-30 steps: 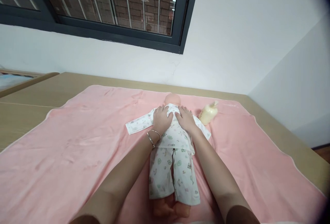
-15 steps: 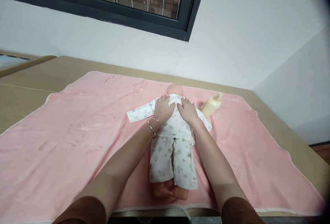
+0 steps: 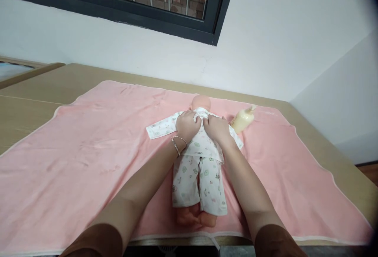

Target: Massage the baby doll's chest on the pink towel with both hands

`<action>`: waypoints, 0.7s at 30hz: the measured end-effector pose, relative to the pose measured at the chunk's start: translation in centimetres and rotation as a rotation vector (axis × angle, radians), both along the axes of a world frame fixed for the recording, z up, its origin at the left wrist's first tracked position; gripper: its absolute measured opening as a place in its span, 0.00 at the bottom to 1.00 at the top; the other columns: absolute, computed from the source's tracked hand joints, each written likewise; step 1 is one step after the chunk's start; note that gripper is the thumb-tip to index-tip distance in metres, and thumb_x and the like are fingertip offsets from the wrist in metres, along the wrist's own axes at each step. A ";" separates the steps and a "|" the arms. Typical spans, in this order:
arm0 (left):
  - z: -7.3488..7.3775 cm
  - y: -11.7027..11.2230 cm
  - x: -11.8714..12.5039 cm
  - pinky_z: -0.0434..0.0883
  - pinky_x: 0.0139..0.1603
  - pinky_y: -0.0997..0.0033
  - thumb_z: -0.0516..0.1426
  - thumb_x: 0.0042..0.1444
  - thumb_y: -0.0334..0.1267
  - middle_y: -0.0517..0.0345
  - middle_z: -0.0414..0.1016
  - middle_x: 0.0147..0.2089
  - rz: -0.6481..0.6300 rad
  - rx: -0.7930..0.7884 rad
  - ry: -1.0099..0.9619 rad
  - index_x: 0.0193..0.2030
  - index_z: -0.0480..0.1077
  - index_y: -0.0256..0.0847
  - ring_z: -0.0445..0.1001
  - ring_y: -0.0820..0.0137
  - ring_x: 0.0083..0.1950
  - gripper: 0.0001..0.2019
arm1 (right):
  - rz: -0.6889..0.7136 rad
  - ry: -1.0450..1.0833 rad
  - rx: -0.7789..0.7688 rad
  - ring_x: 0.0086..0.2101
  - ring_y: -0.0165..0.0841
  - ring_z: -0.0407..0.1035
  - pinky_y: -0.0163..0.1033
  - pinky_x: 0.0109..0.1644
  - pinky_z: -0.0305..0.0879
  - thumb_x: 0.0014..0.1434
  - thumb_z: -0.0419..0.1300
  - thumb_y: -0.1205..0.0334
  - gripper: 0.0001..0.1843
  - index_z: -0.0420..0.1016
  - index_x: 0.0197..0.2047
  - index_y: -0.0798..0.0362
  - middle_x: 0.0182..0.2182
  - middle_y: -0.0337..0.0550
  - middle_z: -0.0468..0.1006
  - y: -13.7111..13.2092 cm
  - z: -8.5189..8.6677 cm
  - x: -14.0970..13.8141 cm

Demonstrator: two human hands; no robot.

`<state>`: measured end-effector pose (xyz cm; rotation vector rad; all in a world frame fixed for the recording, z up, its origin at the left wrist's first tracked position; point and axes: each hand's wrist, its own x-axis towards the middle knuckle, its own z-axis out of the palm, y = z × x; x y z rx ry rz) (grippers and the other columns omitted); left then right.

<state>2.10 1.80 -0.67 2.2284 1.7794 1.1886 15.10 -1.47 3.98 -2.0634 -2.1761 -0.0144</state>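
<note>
A baby doll (image 3: 201, 146) in white printed pyjamas lies stretched out, its bald head (image 3: 201, 102) away from me; no facial features show. My left hand (image 3: 188, 125) rests on its upper body at the left shoulder, palm down, thumb pointing inward. On the right shoulder area lies my right hand (image 3: 217, 127), also palm down, its thumb near the doll's midline. The fingertips of both hands bend over the shoulders and are partly hidden. The doll's left-side sleeve (image 3: 162, 128) is spread outward. A pale yellow pump bottle (image 3: 243, 119) lies tilted beside my right hand.
Beneath the doll, a pink blanket (image 3: 88, 150) with white edging covers much of the wooden table (image 3: 313, 138). A white wall (image 3: 260, 52) and a dark-framed window (image 3: 165, 12) stand behind the table. Its front edge runs just past the doll's feet.
Both hands stay on the doll's upper body. Their fingers, flatter and more stretched before, now bend more over the shoulders. The doll and bottle keep their places.
</note>
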 end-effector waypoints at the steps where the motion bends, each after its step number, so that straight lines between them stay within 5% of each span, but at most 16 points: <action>1: -0.1 0.2 0.1 0.69 0.65 0.53 0.53 0.61 0.38 0.42 0.80 0.58 0.006 -0.015 0.001 0.52 0.78 0.35 0.75 0.53 0.61 0.18 | -0.005 0.022 0.006 0.58 0.49 0.71 0.57 0.69 0.48 0.73 0.40 0.54 0.28 0.73 0.58 0.62 0.56 0.63 0.78 0.3 -0.4 0.2; 6: -0.5 0.9 0.2 0.63 0.70 0.46 0.53 0.62 0.41 0.39 0.75 0.64 0.046 -0.066 -0.004 0.60 0.73 0.32 0.69 0.48 0.68 0.23 | 0.029 0.118 -0.053 0.72 0.47 0.47 0.58 0.73 0.41 0.74 0.39 0.50 0.34 0.52 0.74 0.61 0.73 0.58 0.55 1.8 -1.6 1.8; 11: 0.2 0.3 0.0 0.70 0.62 0.54 0.52 0.62 0.39 0.43 0.82 0.51 -0.008 -0.014 0.028 0.47 0.79 0.37 0.77 0.54 0.56 0.15 | 0.116 0.070 -0.057 0.63 0.47 0.65 0.53 0.69 0.50 0.74 0.41 0.54 0.27 0.66 0.66 0.58 0.64 0.59 0.72 0.6 0.0 1.5; 15: 0.3 -0.3 0.1 0.72 0.60 0.54 0.53 0.62 0.40 0.43 0.83 0.46 0.041 0.002 0.006 0.40 0.80 0.38 0.78 0.54 0.53 0.14 | 0.065 -0.040 -0.060 0.54 0.48 0.74 0.57 0.69 0.47 0.74 0.42 0.55 0.25 0.72 0.58 0.59 0.52 0.61 0.80 -0.2 1.0 0.7; 18: -0.1 -0.1 0.2 0.72 0.60 0.54 0.54 0.62 0.41 0.43 0.83 0.47 0.077 0.008 -0.025 0.41 0.80 0.38 0.78 0.54 0.55 0.14 | 0.047 0.025 -0.082 0.61 0.49 0.68 0.60 0.70 0.47 0.74 0.41 0.52 0.27 0.70 0.61 0.58 0.60 0.61 0.75 0.3 0.5 1.1; 21: -0.6 0.6 0.0 0.70 0.65 0.54 0.54 0.62 0.41 0.45 0.81 0.55 0.030 -0.008 -0.045 0.49 0.79 0.38 0.76 0.54 0.62 0.16 | 0.045 0.116 -0.111 0.71 0.48 0.51 0.61 0.71 0.45 0.74 0.40 0.49 0.32 0.58 0.72 0.60 0.72 0.61 0.58 1.2 -0.7 2.0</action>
